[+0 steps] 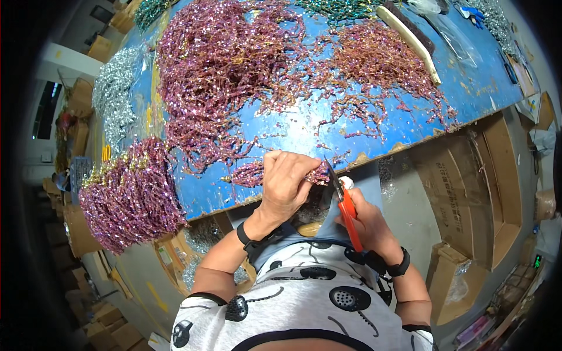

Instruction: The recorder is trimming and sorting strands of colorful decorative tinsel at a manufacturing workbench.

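**White shirt (269, 316) with black print, two hands, beaded strands**

Tabletop (202, 190), blue, worn along its front edge. Large heap of glittering pink strands (216, 70), spread over its left half. Coppery-pink pile (374, 58), to the right of the heap. Purple-pink bunch (132, 199), draped at the left corner, gold-toned along its upper end. Silver strands (114, 93), far left. Left hand (285, 181), closed around a short pink bundle (249, 174) at the tabletop's front edge, both bundle ends protruding. Right hand (372, 225), gripping red-handled shears (349, 213); dark blades at the bundle's right end, contact not discernible.
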`<action>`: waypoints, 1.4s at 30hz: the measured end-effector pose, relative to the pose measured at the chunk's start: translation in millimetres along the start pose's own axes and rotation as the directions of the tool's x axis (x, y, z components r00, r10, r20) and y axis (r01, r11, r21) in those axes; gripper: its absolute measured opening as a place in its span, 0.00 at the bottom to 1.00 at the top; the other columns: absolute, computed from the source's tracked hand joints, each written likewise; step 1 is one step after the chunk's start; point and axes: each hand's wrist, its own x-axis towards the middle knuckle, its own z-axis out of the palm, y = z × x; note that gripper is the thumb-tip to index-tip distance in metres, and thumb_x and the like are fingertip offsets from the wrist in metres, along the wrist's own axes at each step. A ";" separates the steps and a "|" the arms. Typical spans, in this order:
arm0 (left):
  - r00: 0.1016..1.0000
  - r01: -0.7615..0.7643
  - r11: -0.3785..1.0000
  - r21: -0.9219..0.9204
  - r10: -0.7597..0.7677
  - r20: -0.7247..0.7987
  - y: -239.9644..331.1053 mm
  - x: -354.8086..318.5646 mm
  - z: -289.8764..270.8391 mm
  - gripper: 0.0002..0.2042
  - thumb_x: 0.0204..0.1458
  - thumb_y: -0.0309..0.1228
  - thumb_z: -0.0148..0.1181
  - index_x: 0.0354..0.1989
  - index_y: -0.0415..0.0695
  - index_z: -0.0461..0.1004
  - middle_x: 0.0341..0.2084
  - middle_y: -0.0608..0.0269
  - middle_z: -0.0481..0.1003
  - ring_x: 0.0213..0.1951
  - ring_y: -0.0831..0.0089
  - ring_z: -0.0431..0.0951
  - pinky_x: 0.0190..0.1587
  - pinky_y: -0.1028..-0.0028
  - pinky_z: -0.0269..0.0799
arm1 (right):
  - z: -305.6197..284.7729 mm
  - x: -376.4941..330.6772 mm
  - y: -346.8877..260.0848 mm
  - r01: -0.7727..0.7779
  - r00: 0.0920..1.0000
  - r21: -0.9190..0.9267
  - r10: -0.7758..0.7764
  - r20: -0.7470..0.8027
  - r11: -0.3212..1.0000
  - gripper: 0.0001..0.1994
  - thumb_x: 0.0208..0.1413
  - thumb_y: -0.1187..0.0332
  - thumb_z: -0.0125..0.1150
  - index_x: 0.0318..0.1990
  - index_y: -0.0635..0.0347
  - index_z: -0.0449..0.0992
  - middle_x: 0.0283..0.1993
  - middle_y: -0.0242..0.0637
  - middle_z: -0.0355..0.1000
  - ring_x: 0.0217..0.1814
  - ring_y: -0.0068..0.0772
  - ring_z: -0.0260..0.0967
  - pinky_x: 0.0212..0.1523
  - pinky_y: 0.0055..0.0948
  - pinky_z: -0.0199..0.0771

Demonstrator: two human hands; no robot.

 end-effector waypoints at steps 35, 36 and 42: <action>0.990 0.141 0.975 0.173 -0.134 -0.053 -7.8 3.1 -21.9 0.10 0.45 0.24 0.64 0.37 0.45 0.75 0.28 0.62 0.73 0.35 0.63 0.71 0.41 0.66 0.61 | -96.2 31.2 -15.6 -0.034 0.781 -0.540 -0.315 -0.539 0.841 0.26 0.41 0.61 0.72 0.49 0.57 0.73 0.44 0.42 0.71 0.46 0.47 0.71 0.45 0.40 0.72; 0.984 0.169 0.966 0.194 -0.153 -0.096 -14.1 7.8 -19.2 0.10 0.45 0.24 0.64 0.37 0.44 0.75 0.28 0.62 0.73 0.34 0.61 0.71 0.39 0.65 0.61 | -98.4 40.3 -13.5 -0.042 0.755 -0.558 -0.340 -0.561 0.829 0.26 0.41 0.60 0.72 0.49 0.58 0.73 0.45 0.43 0.71 0.46 0.47 0.71 0.45 0.40 0.72; 0.996 -0.053 0.996 0.069 0.048 0.076 -1.6 24.8 34.2 0.11 0.43 0.22 0.56 0.36 0.47 0.74 0.26 0.60 0.71 0.31 0.58 0.71 0.33 0.61 0.64 | -114.9 65.8 10.2 -0.065 0.715 -0.635 -0.408 -0.568 0.770 0.27 0.42 0.61 0.73 0.51 0.58 0.73 0.50 0.41 0.72 0.51 0.43 0.70 0.51 0.36 0.71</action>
